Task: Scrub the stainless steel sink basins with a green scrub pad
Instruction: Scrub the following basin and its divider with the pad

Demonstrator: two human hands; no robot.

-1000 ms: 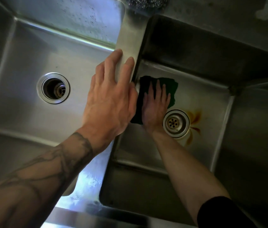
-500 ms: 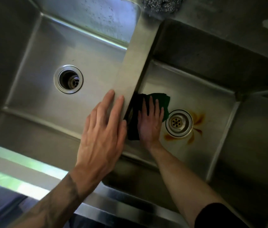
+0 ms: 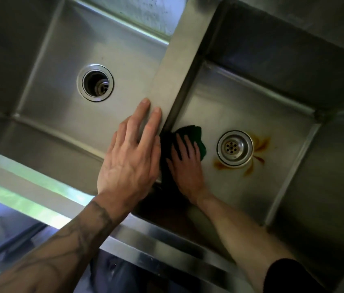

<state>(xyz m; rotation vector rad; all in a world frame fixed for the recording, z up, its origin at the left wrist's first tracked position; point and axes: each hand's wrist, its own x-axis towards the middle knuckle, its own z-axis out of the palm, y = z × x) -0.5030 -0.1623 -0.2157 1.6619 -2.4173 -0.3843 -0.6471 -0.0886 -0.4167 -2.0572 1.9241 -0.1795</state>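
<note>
**Right basin under scrub, pad at the divider wall**

The person is leaning over a twin stainless steel sink. The left hand [image 3: 131, 157] is lying flat on the divider [image 3: 179, 60] between the two basins, fingers straight and close together, gripping nothing. The tattooed forearm is crossing the front rim [image 3: 145, 235].

The right hand [image 3: 188, 166] is reaching down into the right basin [image 3: 251, 98] and pressing the green scrub pad [image 3: 194, 134] against the basin floor with extended, slightly spread fingers; they are not curling round it. The pad is sitting at the foot of the divider wall, with its left portion in shadow, and is showing beyond the fingertips. It is lying near the drain strainer [image 3: 234, 148] but apart from it.

Orange-brown rust stains [image 3: 261, 144] are fanning out around the right and lower sides of that strainer.

The left basin [image 3: 57, 115] is holding only its open drain [image 3: 95, 82], well apart from both hands.
</note>
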